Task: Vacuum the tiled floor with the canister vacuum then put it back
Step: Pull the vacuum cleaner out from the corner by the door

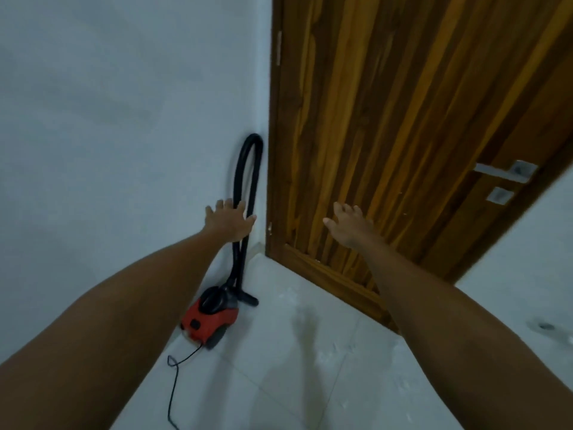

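1. Two bare forearms reach forward from the bottom edge, over pale floor tiles [310, 367] dusted with whitish specks.
2. A thin black power cord [173, 383] trails across the tiles from the rear of the vacuum.
3. The red canister vacuum [209, 318] sits on the floor against the white wall [108, 119], in the corner beside the door.
4. Its black hose [248, 181] rises in a tall loop along the wall.
5. The left hand [231, 220], fingers spread, is at the hose; whether it touches cannot be told.
6. The right hand [348, 226] hangs in the air, fingers spread, holding nothing.
7. Beyond stands a wooden door [387, 119] with a metal lever handle [508, 172].
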